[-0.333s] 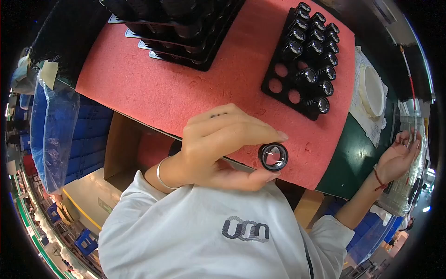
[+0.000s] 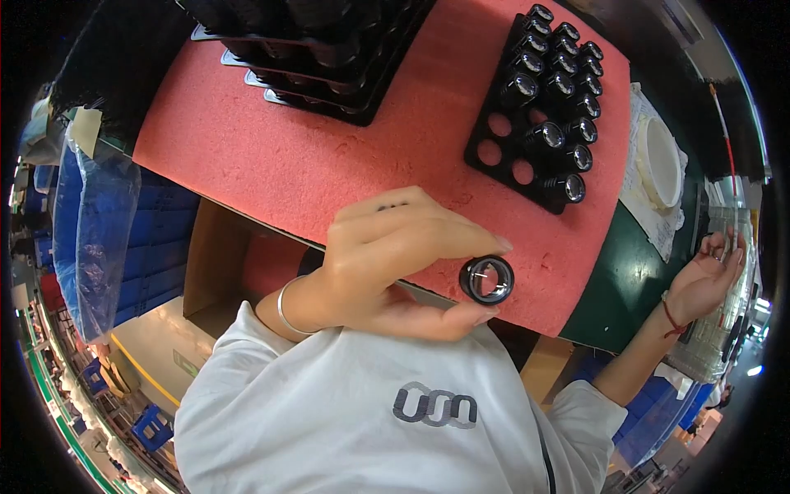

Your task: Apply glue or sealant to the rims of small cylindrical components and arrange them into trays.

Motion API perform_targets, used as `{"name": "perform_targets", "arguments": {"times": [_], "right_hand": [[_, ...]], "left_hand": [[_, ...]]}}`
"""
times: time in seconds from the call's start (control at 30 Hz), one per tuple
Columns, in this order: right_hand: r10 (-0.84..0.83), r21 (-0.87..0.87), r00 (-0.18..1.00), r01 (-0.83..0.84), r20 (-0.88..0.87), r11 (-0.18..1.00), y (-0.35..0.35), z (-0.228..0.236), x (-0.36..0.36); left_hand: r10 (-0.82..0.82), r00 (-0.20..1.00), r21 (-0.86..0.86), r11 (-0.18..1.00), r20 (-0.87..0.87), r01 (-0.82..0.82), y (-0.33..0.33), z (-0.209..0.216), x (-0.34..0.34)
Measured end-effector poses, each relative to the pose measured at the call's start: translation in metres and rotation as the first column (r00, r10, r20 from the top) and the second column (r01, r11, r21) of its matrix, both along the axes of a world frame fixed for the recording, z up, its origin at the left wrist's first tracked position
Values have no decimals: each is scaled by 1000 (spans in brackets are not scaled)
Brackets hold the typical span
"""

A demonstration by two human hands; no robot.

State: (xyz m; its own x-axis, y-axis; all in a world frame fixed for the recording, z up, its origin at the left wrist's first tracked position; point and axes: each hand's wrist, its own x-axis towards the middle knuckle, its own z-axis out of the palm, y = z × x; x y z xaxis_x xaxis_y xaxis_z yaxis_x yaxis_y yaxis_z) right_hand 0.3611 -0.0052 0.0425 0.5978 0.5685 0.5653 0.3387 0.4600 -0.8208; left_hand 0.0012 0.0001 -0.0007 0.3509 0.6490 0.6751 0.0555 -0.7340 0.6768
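Observation:
Between the thumb and fingers of my left hand (image 2: 395,263) is a short black lens barrel (image 2: 487,280), its clear round glass facing up. It is held above the near edge of the pink foam mat (image 2: 329,165). Far off to the right, my right hand (image 2: 709,267) has its fingers curled beside a clear plastic container (image 2: 699,354). A thin rod with a red stretch (image 2: 728,148) runs down to the fingers; whether they grip it is unclear. Up on the mat, a black tray (image 2: 499,163) holds several similar lens barrels (image 2: 545,136), with some holes unfilled.
Stacked black trays (image 2: 329,86) stand at the far left of the mat. To the right, a white round dish (image 2: 658,160) rests on paper over the green tabletop (image 2: 621,288). Blue crates (image 2: 160,247) with plastic film stand at left, near a cardboard box (image 2: 210,263).
The lens barrel has tilted slightly and shifted a little to the right in my left hand. My right hand looks unmoved.

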Motion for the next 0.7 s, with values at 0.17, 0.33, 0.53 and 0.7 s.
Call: {"name": "perform_targets", "arguments": {"times": [0.17, 0.33, 0.53, 0.7], "right_hand": [[6, -1, 1000, -6, 0, 1000, 0, 0, 0], [4, 3, 1000, -4, -17, 1000, 1, -1, 2], [14, 0, 1000, -14, -16, 1000, -1, -1, 7], [10, -12, 1000, -10, 11, 1000, -1, -1, 4]], "left_hand": [[-4, 1000, -7, 1000, -2, 4, 0, 0, 0], [8, 1000, 4, 1000, -13, -8, 0, 0, 2], [13, 999, 25, 1000, -42, -12, 0, 0, 2], [36, 998, 41, 999, -45, -34, 1, 0, 3]]}}
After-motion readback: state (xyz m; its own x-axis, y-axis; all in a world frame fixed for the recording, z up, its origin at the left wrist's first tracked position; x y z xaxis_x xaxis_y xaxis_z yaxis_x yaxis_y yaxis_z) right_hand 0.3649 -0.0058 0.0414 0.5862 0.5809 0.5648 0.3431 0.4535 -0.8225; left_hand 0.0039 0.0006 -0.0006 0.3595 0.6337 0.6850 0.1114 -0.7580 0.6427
